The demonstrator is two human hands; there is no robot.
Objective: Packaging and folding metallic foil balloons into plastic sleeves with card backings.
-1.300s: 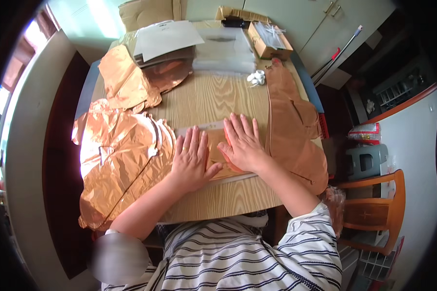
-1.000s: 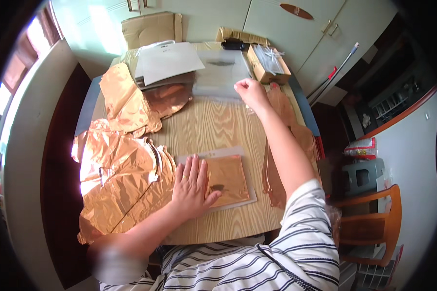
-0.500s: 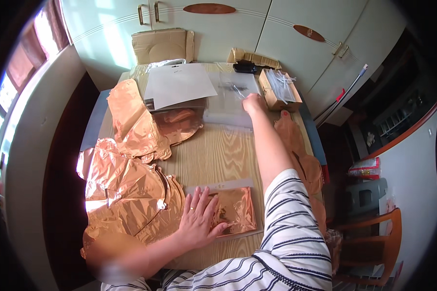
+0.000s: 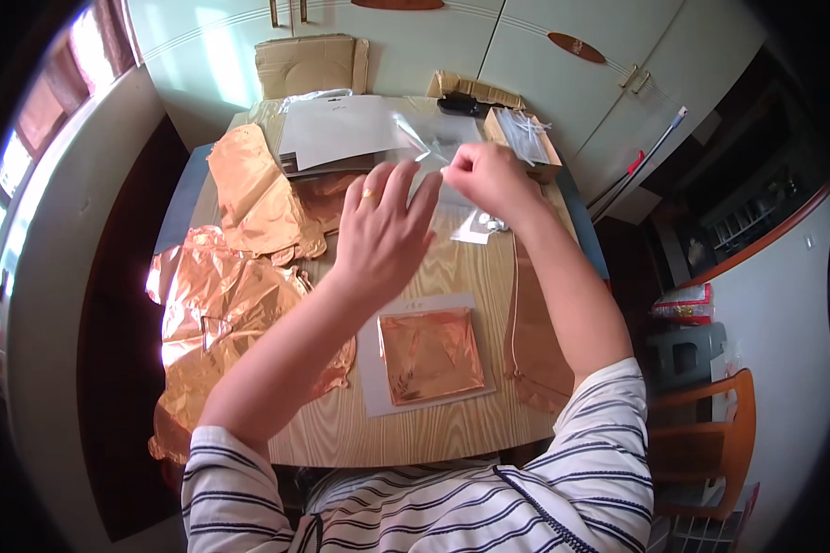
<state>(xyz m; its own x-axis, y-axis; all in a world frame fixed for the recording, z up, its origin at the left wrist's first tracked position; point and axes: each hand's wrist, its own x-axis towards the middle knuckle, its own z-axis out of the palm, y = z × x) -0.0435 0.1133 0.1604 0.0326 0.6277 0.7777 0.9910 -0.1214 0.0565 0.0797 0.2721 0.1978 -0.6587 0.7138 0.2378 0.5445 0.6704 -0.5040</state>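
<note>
My right hand [image 4: 494, 184] is closed in a pinch on a thin clear plastic piece [image 4: 413, 138], which stands up and glints over the far part of the table. Just left of it my left hand [image 4: 381, 226] hovers palm down, fingers stretched forward and slightly apart, with nothing visible in them. Whether its fingertips touch the plastic I cannot tell. Nearer to me, a folded square of copper-coloured foil [image 4: 431, 355] lies on a pale grey card [image 4: 374, 392], untouched. Beyond my hands, a pale sheet [image 4: 337, 129] rests on a stack at the back.
Crumpled copper foil [image 4: 207, 295] covers the table's left side, with another foil piece [image 4: 254, 189] behind it. More foil [image 4: 542, 323] lies under my right forearm. A box [image 4: 546, 169] of clear strips, a small white card [image 4: 473, 229] and a black object [image 4: 461, 105] sit farther back.
My left hand has lifted off the foil square and moved forward. My right hand has drawn back toward it, pinching the clear plastic. The foil square now shows whole, and the view has shifted.
</note>
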